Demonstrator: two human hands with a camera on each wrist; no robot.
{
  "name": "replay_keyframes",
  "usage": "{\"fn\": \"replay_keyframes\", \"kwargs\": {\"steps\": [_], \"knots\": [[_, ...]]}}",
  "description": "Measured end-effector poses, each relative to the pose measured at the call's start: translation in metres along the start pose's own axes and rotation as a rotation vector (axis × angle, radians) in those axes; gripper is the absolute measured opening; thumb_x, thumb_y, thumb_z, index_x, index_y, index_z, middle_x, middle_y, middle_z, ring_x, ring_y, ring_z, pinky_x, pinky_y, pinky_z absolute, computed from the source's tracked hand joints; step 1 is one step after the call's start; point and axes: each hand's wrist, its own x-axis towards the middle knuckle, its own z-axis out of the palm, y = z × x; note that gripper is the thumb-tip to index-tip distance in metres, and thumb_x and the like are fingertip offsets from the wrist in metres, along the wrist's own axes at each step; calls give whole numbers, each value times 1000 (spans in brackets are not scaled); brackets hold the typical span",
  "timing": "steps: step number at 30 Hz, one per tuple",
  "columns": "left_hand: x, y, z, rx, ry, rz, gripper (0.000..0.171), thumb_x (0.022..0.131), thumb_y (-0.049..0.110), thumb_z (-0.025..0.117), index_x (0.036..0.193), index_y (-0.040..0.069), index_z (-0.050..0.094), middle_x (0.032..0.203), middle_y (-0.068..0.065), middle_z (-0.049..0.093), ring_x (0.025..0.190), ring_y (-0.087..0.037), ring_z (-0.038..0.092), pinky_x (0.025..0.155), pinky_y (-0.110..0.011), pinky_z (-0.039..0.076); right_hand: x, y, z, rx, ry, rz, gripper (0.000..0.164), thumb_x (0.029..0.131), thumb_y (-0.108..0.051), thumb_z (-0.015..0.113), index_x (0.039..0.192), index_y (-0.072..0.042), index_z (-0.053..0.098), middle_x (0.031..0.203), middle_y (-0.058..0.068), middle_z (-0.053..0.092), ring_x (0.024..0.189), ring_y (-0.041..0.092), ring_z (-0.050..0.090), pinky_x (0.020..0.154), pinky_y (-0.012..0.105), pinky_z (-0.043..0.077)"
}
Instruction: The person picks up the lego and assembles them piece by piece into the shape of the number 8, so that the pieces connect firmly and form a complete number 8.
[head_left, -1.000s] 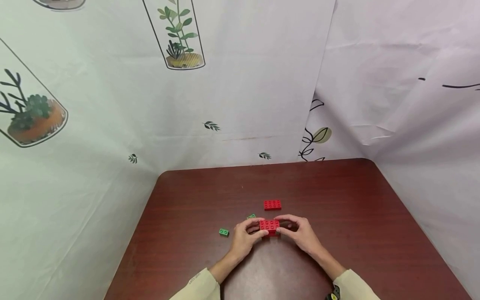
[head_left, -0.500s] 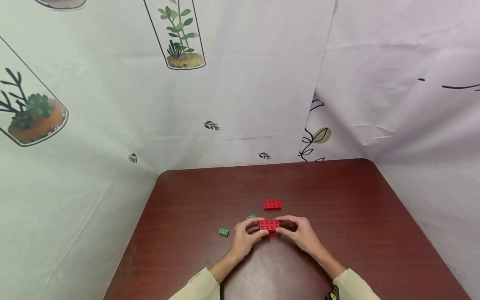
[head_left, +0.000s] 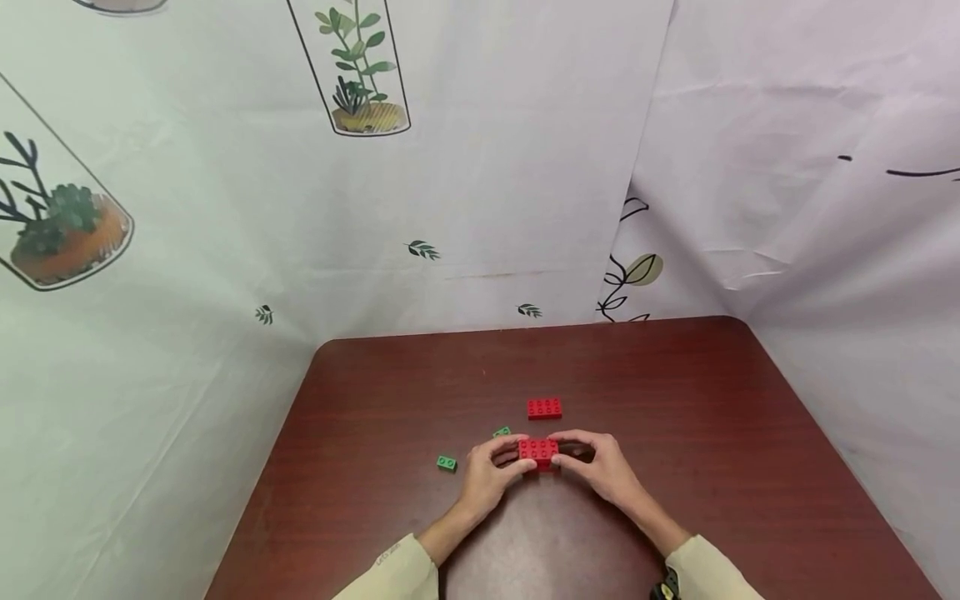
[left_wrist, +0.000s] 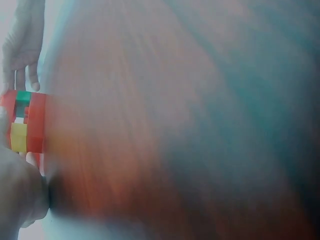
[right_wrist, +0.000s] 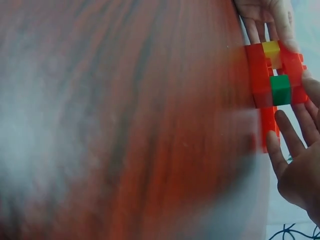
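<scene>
A small stack of toy bricks stands on the table between my hands. Its top red brick (head_left: 538,451) is held at the left end by my left hand (head_left: 486,479) and at the right end by my right hand (head_left: 609,475), thumb on the near side and fingers on the far side. Beneath it, a yellow brick (right_wrist: 271,54) and a green brick (right_wrist: 281,90) sit apart with a gap between them. Both rest on a lower red brick (left_wrist: 36,122), mostly hidden from the head view.
Beyond the stack lies another red brick (head_left: 544,409). One small green brick (head_left: 447,463) lies left of my left hand, and a second green brick (head_left: 502,432) peeks out behind its fingers. Patterned white cloth (head_left: 480,167) surrounds the dark red table (head_left: 397,375) at the back and sides.
</scene>
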Motion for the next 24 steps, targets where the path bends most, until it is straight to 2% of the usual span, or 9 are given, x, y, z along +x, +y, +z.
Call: {"fn": "replay_keyframes", "kwargs": {"steps": [5,10,16,18,20,24], "knots": [[0,-1,-3,12,-17,3,42,88,13,88,127,5,76,123,-9,76,111,-29,74,95,-40,59,3,1,0,21,-31,-10,32,93,-14,84,123,-7,78,105,7,80,85,15,77,70,28,61],[1,0,-7,45,-73,14,44,89,10,87,131,3,74,124,-11,75,113,-30,74,94,-38,60,2,3,1,40,-39,7,35,92,-14,86,125,-6,77,111,9,79,92,16,77,75,29,62],[0,10,-14,138,-129,9,51,91,10,85,138,1,69,129,-12,73,115,-29,72,97,-37,59,2,5,3,15,-31,12,36,90,-16,87,124,-7,77,112,9,79,91,16,76,76,28,62],[-2,15,-19,209,-115,41,52,90,12,87,138,0,68,130,-11,73,115,-29,72,97,-40,58,2,5,4,1,-27,4,35,91,-16,87,123,-6,78,111,10,79,90,16,76,75,28,62],[-4,20,-25,296,-82,106,53,88,11,88,136,0,69,129,-11,74,115,-29,72,97,-43,59,2,5,4,-7,-26,-5,35,91,-16,87,123,-5,78,111,11,79,89,16,76,75,28,61],[-10,27,-39,521,48,252,56,80,13,95,131,5,73,124,-5,76,110,-23,73,90,-45,60,2,5,3,-20,-27,-2,35,90,-17,87,123,-6,78,111,9,79,88,15,76,75,28,61]]}}
